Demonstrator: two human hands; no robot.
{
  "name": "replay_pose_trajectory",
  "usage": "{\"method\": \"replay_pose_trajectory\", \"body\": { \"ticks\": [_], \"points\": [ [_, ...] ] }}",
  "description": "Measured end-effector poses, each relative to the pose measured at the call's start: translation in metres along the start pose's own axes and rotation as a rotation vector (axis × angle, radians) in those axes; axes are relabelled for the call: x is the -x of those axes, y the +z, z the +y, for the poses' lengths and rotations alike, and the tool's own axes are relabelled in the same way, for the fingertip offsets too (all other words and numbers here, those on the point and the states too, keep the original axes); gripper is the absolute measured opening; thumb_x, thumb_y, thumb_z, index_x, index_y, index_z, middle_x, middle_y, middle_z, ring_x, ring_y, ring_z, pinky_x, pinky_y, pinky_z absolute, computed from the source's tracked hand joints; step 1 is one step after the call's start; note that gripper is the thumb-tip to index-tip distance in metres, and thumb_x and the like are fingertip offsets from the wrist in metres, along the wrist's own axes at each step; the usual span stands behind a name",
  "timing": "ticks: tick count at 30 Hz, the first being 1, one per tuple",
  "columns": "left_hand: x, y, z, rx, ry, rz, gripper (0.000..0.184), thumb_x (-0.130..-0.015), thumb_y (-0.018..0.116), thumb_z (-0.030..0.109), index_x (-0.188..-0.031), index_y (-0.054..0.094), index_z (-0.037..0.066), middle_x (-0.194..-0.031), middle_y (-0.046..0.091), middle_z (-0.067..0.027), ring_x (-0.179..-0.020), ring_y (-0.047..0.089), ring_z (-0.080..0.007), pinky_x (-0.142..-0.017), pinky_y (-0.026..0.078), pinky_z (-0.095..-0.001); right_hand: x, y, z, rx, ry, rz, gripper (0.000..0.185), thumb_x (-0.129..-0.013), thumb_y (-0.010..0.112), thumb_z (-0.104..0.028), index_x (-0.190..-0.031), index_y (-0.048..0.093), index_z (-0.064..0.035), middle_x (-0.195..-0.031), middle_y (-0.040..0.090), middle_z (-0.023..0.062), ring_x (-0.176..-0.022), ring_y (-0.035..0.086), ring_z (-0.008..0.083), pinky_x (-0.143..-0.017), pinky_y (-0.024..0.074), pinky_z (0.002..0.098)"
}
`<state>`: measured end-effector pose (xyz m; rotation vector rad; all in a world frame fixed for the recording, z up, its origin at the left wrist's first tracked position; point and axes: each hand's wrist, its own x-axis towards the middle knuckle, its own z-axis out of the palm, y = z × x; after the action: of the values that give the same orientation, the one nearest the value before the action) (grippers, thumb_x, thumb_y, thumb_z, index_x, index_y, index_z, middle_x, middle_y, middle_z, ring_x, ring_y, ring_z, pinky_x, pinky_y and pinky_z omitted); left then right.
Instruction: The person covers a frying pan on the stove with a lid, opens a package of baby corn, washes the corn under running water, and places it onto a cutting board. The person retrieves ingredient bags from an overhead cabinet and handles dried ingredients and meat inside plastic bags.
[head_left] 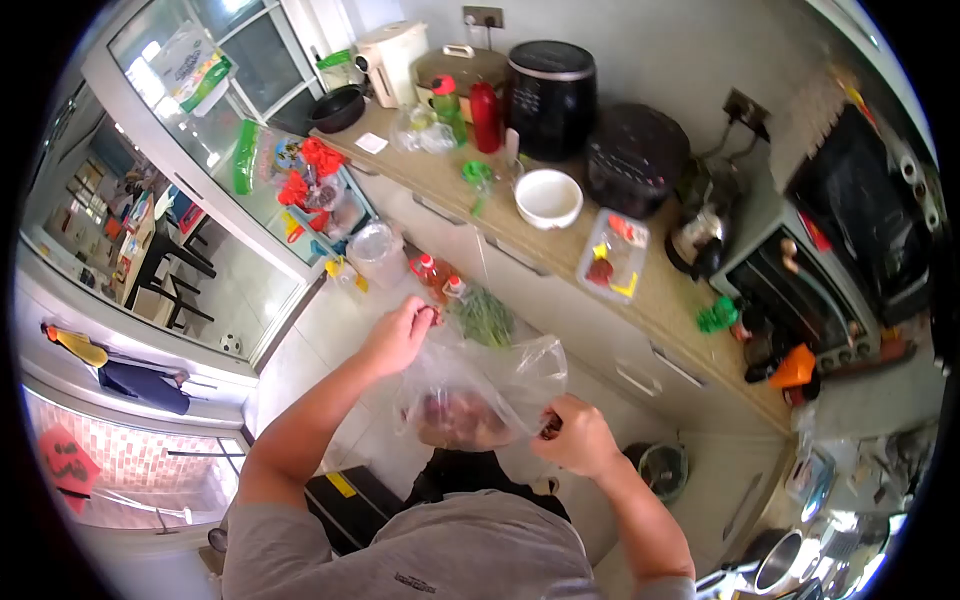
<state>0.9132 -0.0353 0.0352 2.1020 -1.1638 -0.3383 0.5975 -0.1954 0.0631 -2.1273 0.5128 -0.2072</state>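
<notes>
A clear plastic bag [535, 372] hangs in front of my body, its mouth spread between my two hands. Reddish-brown lumps [460, 420] weigh down its bottom; their exact kind is blurred by the plastic. At the bag's upper left edge, my left hand [395, 335] is closed in a pinch. My right hand [578, 435] grips the opposite edge, lower and to the right, with fingers curled in. Behind the bag, a bunch of long green vegetables [485, 315] stands on the floor.
The counter [440, 178] ahead carries a white bowl [548, 198], a plastic tray [613, 255] with food pieces, a black rice cooker [552, 100] and a toaster oven [800, 285]. Bottles [432, 275] stand on the floor below. A bin [663, 470] sits at the lower right.
</notes>
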Motion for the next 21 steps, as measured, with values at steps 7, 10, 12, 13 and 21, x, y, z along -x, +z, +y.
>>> {"method": "replay_pose_trajectory", "body": {
  "ticks": [7,10,12,13,21],
  "points": [
    [-0.158,-0.136,-0.072,-0.085,0.146,0.543,0.018,-0.103,0.053,0.021,-0.103,0.055,0.004,-0.08,0.07,-0.0168,-0.072,0.068,-0.0396,-0.061,0.051,-0.0475,-0.246,0.029,-0.085,0.064,-0.183,0.138,0.03,-0.065,0.078,-0.012,-0.087,0.064,0.0018,-0.076,0.064,0.0157,-0.064,0.066,0.0264,-0.062,0.0535,0.0365],
    [-0.236,-0.185,-0.12,-0.192,0.171,0.621,0.014,-0.103,0.054,0.019,-0.104,0.056,0.005,-0.082,0.071,-0.0153,-0.072,0.069,-0.0368,-0.06,0.051,-0.0454,-0.352,0.027,-0.112,0.065,-0.161,0.178,0.029,-0.064,0.078,-0.011,-0.086,0.063,0.0011,-0.081,0.064,0.0187,-0.07,0.066,0.0333,-0.065,0.0542,0.0403],
    [-0.287,-0.208,-0.134,-0.236,0.28,0.71,0.012,-0.101,0.056,0.018,-0.102,0.056,0.006,-0.081,0.069,-0.0153,-0.069,0.067,-0.0366,-0.059,0.05,-0.0457,-0.409,0.022,-0.124,0.133,-0.194,0.219,0.028,-0.065,0.078,-0.012,-0.084,0.062,0.0005,-0.084,0.065,0.0211,-0.076,0.066,0.0396,-0.069,0.0548,0.044],
    [-0.31,-0.216,-0.146,-0.234,0.276,0.709,0.012,-0.101,0.056,0.018,-0.102,0.056,0.006,-0.081,0.069,-0.0153,-0.069,0.067,-0.0366,-0.059,0.05,-0.0457,-0.434,0.024,-0.126,0.133,-0.192,0.216,0.028,-0.065,0.078,-0.012,-0.084,0.062,0.0005,-0.084,0.065,0.0211,-0.076,0.066,0.0396,-0.069,0.0548,0.044],
    [-0.43,-0.2,-0.241,-0.478,0.452,0.447,0.016,-0.09,0.067,0.014,-0.099,0.057,0.006,-0.116,0.061,-0.0158,-0.105,0.057,-0.0357,-0.099,0.037,-0.055,-0.547,0.105,-0.074,0.21,0.111,0.301,0.036,-0.069,0.076,-0.02,-0.095,0.062,-0.0006,-0.087,0.067,0.0198,-0.079,0.068,0.0377,-0.071,0.0547,0.0445]
  ]
}}
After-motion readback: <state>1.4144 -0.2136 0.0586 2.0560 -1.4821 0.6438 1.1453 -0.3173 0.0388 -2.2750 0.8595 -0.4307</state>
